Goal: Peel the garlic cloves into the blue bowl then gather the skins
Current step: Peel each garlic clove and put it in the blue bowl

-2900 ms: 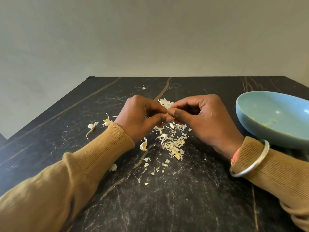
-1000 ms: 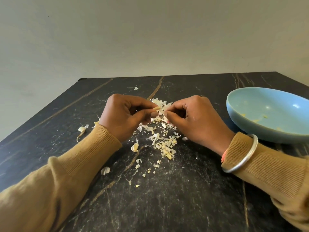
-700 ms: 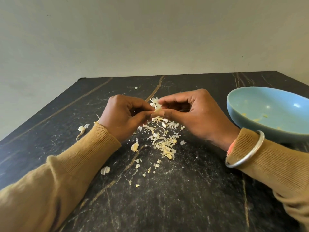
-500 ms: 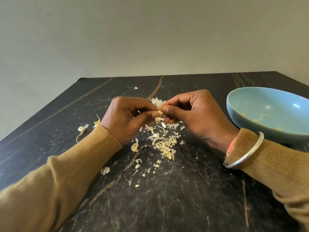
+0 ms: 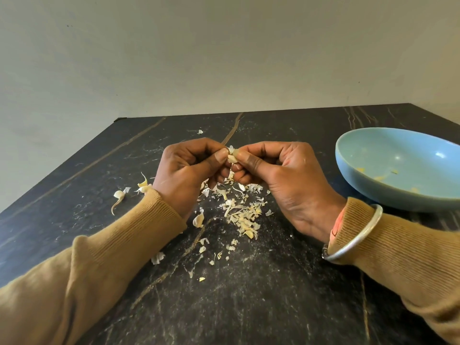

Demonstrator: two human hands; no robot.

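A small garlic clove (image 5: 232, 158) with white skin on it is pinched between the thumbs and fingertips of both hands, above the table. My left hand (image 5: 190, 170) grips it from the left, my right hand (image 5: 278, 175) from the right. Below the hands lies a pile of pale garlic skins (image 5: 242, 212) on the dark marble table (image 5: 249, 295). The blue bowl (image 5: 403, 170) stands at the right, with a few yellowish bits inside. Loose cloves lie by my left wrist: one (image 5: 198, 220) near the pile, others (image 5: 119, 195) further left.
Stray skin flakes (image 5: 157, 258) are scattered toward the near side, and one speck (image 5: 200, 131) lies at the back. The table's far edge meets a plain wall (image 5: 224, 58). A metal bangle (image 5: 353, 235) sits on my right wrist.
Both hands have stayed together over the skin pile, working the clove between the fingertips; the right hand shifted its pinch slightly. The bowl has not moved.
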